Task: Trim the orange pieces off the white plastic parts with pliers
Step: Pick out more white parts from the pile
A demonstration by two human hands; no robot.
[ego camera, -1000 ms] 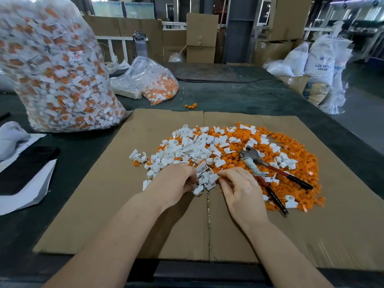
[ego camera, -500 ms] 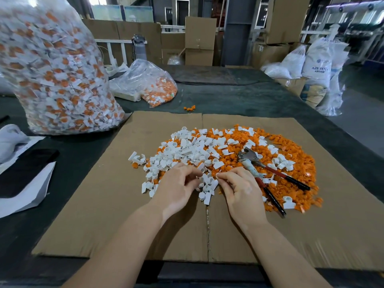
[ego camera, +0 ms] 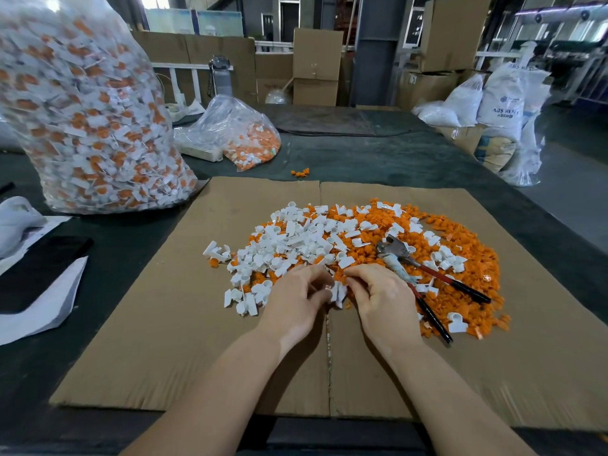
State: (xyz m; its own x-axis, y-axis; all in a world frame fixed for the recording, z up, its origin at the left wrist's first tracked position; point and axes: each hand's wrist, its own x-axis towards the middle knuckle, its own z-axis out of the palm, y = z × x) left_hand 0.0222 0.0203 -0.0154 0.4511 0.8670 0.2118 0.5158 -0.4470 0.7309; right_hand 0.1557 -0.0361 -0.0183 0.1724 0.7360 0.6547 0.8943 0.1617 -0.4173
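White parts (ego camera: 296, 238) lie heaped on cardboard (ego camera: 164, 340), mixed with a wide spread of cut orange pieces (ego camera: 467, 251), so much trimming looks done. Pliers (ego camera: 424, 278) rest unused on the pile, just right of the hands. Left hand (ego camera: 296, 304) and right hand (ego camera: 381, 297) meet at the pile's near edge, fingers curled around a few white parts; exactly which hand pinches them I cannot tell. A large bag (ego camera: 85, 120) of untrimmed parts stands at far left, so plenty seems left.

Large bag (ego camera: 88, 120) of parts left of the cardboard (ego camera: 164, 324): cut off at the top and left edges. Right hand (ego camera: 385, 301) hides part of one pliers (ego camera: 424, 281) handle. Beyond the cardboard, sack (ego camera: 503, 100) lettering is only partly legible.
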